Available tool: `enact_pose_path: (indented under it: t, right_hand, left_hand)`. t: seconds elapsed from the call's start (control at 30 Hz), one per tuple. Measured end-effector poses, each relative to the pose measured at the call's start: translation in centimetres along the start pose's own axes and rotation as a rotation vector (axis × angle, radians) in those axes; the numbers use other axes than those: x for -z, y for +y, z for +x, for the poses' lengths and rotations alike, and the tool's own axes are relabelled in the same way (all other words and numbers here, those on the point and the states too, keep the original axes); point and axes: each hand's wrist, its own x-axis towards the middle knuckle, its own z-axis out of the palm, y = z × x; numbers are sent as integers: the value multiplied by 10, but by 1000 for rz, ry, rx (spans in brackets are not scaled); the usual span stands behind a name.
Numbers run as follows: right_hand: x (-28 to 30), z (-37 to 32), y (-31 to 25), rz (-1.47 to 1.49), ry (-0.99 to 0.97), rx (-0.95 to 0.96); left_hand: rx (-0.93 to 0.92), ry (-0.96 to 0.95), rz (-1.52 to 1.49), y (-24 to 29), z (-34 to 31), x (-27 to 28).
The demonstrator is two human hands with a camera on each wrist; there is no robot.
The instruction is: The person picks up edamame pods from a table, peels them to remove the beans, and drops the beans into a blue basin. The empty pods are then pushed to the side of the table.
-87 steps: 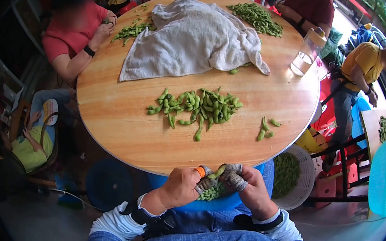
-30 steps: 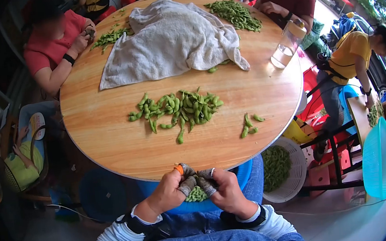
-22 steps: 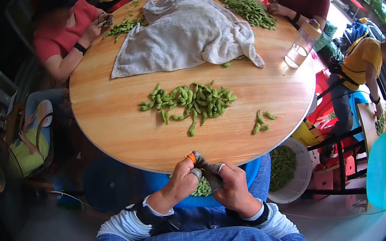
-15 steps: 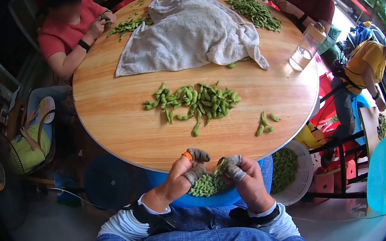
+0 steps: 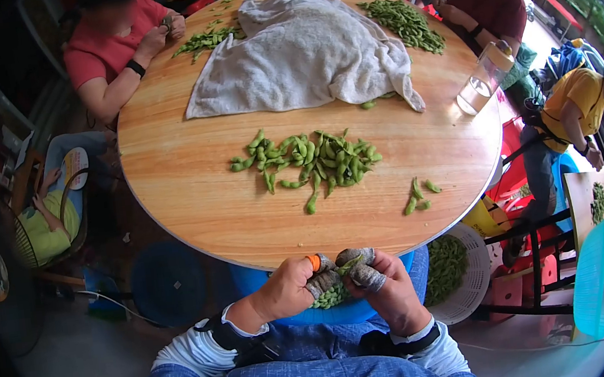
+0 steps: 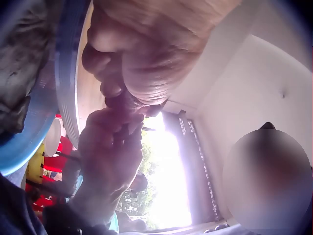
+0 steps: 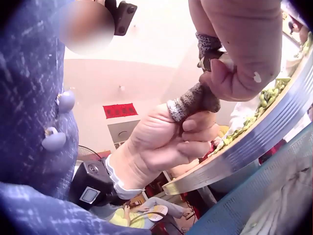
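Note:
In the head view a green pod point(image 5: 348, 266) lies between the covered fingertips of both hands, over a blue basin point(image 5: 317, 317) of shelled beans point(image 5: 331, 297). My right hand point(image 5: 394, 290) pinches the pod between thumb and finger. My left hand point(image 5: 284, 291), with an orange band on one finger, has its fingers curled at the pod's left end. The wrist views show the left hand point(image 7: 161, 139) and the right hand point(image 6: 110, 161) meeting at the fingertips; the pod is mostly hidden there. Whole pods point(image 5: 325, 160) lie in a pile on the round table point(image 5: 246, 217).
A grey-white cloth point(image 5: 295, 63) covers the table's middle. A few pods point(image 5: 416, 194) lie at the right, and a clear bottle point(image 5: 482, 82) stands farther back. A white basket point(image 5: 479, 272) of pods is right of the basin. People sit around the table.
My hands were parted half a second ago above the basin, showing more shelled beans. They have come together again, the left moving right and down to the pod.

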Motion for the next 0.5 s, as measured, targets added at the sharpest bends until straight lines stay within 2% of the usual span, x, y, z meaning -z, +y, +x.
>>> enact_pose_path:
  t: [0.03, 0.23, 0.33, 0.43, 0.5]
  right_hand:
    - [1, 0, 1, -31, 8, 6]
    - [9, 2, 12, -34, -73, 87]
    - [13, 5, 18, 25, -105, 118]
    - [10, 5, 9, -52, -81, 92]
    - [11, 5, 7, -92, -67, 60]
  left_hand:
    - [-10, -5, -19, -1, -1, -1]
    - [505, -205, -1004, -13, -4, 3]
    - [520, -294, -1173, -20, -1, 5]
    - [522, -168, -991, -12, 0, 3]
    - [397, -143, -736, -11, 0, 2]
